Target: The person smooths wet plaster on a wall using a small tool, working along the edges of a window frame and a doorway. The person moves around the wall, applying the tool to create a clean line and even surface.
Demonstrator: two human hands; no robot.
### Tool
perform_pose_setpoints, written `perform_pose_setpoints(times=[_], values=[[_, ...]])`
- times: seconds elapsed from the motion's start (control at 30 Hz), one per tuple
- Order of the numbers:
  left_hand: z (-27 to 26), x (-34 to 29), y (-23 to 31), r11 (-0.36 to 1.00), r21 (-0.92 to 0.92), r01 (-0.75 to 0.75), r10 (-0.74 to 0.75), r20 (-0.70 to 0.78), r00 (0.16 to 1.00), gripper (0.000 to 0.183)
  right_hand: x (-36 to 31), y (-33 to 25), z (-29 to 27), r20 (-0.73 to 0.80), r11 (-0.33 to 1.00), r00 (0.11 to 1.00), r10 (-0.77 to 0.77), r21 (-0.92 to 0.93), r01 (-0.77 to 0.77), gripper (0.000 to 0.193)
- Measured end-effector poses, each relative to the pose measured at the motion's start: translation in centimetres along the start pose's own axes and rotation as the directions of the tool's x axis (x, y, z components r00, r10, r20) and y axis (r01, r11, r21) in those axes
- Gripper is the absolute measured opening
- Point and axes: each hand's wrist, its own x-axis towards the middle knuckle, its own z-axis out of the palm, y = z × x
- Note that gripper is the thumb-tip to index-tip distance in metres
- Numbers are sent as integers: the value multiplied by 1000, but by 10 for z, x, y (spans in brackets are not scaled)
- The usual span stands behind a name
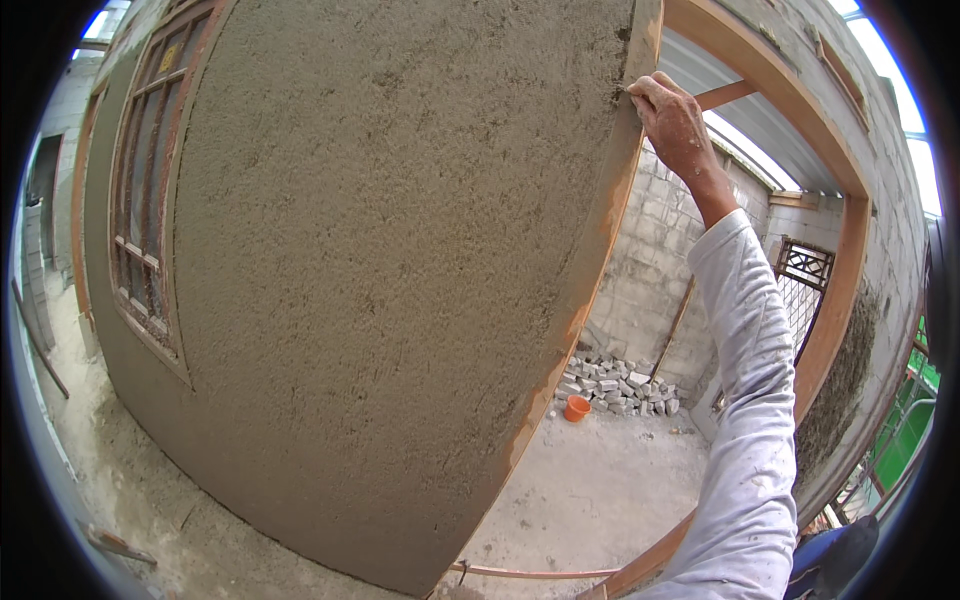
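My right hand (675,125) is raised at the upper right edge of a grey plastered wall (390,240). Its fingers are bent and pressed together against the plaster rim, beside the wooden frame (570,335) of an opening. Whatever the fingertips may hold is too small or hidden to make out. Grey flecks cover the knuckles, and a pale, stained sleeve (745,400) runs up from the lower edge. Rough, darker patches mark the plaster close to the fingers. My left hand is out of sight.
A barred wooden window (150,180) is set in the wall's left part. Through the opening, an orange bucket (577,408) stands by a heap of broken blocks (625,385). A wooden strip (540,573) crosses the opening low down. Green material (905,430) shows at far right.
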Motion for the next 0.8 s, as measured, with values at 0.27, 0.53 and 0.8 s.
perform_pose_setpoints(times=[0.27, 0.53, 0.8], values=[[-10, -21, 2, 998, -54, 15, -16, -32, 999, 61, -25, -19, 4, 73, 999, 997, 23, 21, -25, 12], [-12, -26, 20, 995, -98, -12, 8, -49, 999, 61, 44, 28, -4, 27, 992, 999, 19, -127, -15, 14], [-9, -19, 25, 988, -154, -24, 11, -82, 997, 62, 41, 21, 1, 77, 991, 997, 0, -131, 10, 14]])
